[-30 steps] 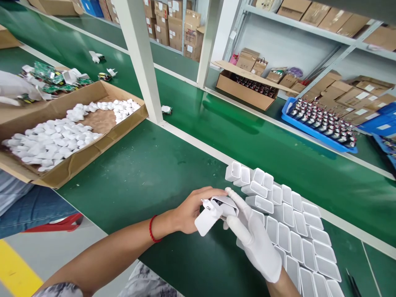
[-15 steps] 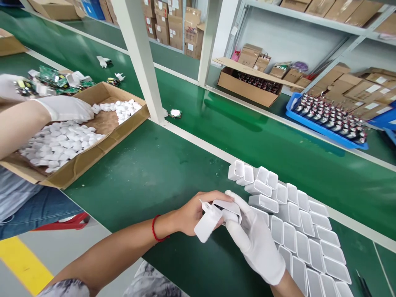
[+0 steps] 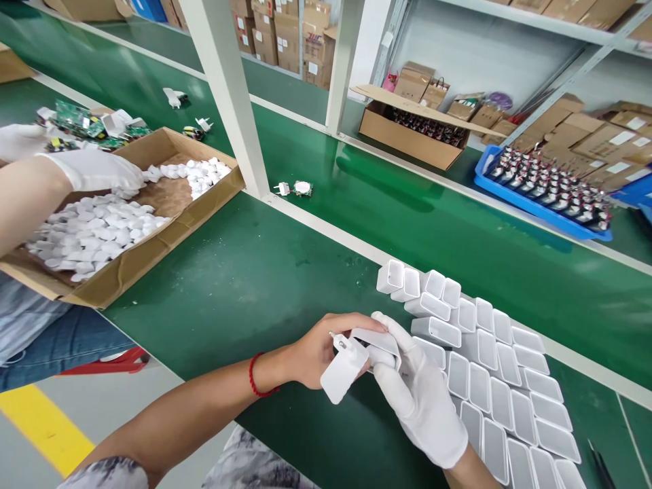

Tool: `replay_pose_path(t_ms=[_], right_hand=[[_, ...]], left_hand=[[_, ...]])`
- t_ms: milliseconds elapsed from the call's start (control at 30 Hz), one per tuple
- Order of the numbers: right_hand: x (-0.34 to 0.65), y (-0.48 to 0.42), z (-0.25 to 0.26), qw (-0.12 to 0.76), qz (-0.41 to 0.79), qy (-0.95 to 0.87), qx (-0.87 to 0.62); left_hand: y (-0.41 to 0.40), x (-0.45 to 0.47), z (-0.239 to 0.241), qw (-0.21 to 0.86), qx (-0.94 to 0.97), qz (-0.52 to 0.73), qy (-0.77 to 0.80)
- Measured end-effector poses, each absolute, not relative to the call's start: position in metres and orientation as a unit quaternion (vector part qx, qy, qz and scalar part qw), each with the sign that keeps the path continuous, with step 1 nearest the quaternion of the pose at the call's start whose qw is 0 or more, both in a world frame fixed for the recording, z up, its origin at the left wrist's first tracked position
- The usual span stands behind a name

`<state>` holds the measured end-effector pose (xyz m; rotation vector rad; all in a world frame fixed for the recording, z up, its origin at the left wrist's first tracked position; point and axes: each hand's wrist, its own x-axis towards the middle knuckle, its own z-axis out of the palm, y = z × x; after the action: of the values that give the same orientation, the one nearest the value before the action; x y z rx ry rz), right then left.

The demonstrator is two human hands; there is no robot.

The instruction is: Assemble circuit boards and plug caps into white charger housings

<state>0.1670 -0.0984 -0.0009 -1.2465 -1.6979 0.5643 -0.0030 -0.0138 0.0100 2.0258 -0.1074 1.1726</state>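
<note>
Head view, left to right: at ten o'clock a co-worker's gloved hand [image 3: 96, 170] reaches into a cardboard box [image 3: 168, 234] of small white parts. At six o'clock the bare left hand [image 3: 318, 350] and gloved right hand [image 3: 420, 404] together grip a white charger body [image 3: 343, 370] and shell [image 3: 379, 343], apparently mating them. Empty white shells [image 3: 489, 380] crowd the green tabletop [image 3: 244, 272] at four o'clock, hemming in the right hand.

- My right hand [image 3: 422, 401] wears a white, matt knit cloth glove.
- The charger shell [image 3: 342, 370] I hold is smooth white plastic, faintly glossy.
- At ten o'clock, the carton [image 3: 168, 231] is rough brown cardboard.
- The bench mat [image 3: 244, 272] is smooth green, slightly shiny.
</note>
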Motion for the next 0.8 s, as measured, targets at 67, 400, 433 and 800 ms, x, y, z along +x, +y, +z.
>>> replay_pose_path(t_ms=[67, 400, 433, 800], right_hand=[[0.166, -0.099, 0.001, 0.471, 0.209, -0.69, -0.509], [0.16, -0.094, 0.004, 0.52, 0.289, -0.655, -0.466], [0.16, -0.094, 0.005, 0.511, 0.315, -0.643, -0.475], [0.178, -0.101, 0.025, 0.386, 0.448, -0.642, -0.488]], left_hand=[[-0.015, -0.003, 0.012, 0.397, 0.791, 0.463, -0.046], [-0.016, -0.004, 0.009, 0.434, 0.778, 0.454, -0.034], [-0.015, -0.005, 0.009, 0.44, 0.777, 0.45, -0.027], [-0.011, -0.005, 0.006, 0.353, 0.839, 0.414, -0.035]])
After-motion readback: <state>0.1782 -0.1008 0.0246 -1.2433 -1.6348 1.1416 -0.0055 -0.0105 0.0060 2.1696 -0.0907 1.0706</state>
